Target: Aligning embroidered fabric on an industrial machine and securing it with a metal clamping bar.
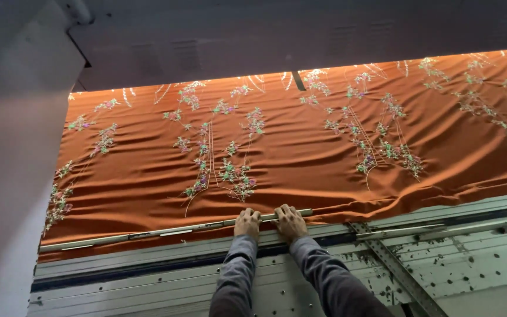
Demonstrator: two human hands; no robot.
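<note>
A wide sheet of rust-orange fabric [300, 152] with embroidered floral sprays lies stretched across a machine bed. Along its near edge runs a long thin metal clamping bar [165, 232]. My left hand [246, 224] and my right hand [290, 221] sit side by side on that bar, fingers curled over it and pressing down on the fabric's edge. Both arms wear grey sleeves. The cloth is wrinkled to the right of my hands, where its edge bunches loosely.
A grey metal frame rail [453, 258] with many small holes runs below the fabric. A diagonal perforated strut [394, 264] crosses it at the right. A pale machine housing [13, 147] rises at the left, and a dark overhead beam [300, 35] spans the top.
</note>
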